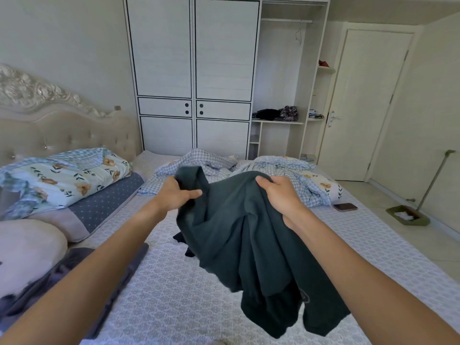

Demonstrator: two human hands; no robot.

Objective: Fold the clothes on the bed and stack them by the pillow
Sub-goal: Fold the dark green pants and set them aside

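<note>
- Left hand: grips the dark garment, lifted above the bed.
- Right hand: grips the same garment.
- Phone: on the bed.

two hands, one dark green garment, one phone, two pillows

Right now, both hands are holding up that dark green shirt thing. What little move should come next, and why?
Probably lower the dark green garment and spread it flat on the patterned sheet. The left hand and right hand grip its top edge, but it hangs bunched and wrinkled, so it looks too crumpled to fold neatly yet. The bare sheet just below seems to give room.
</note>
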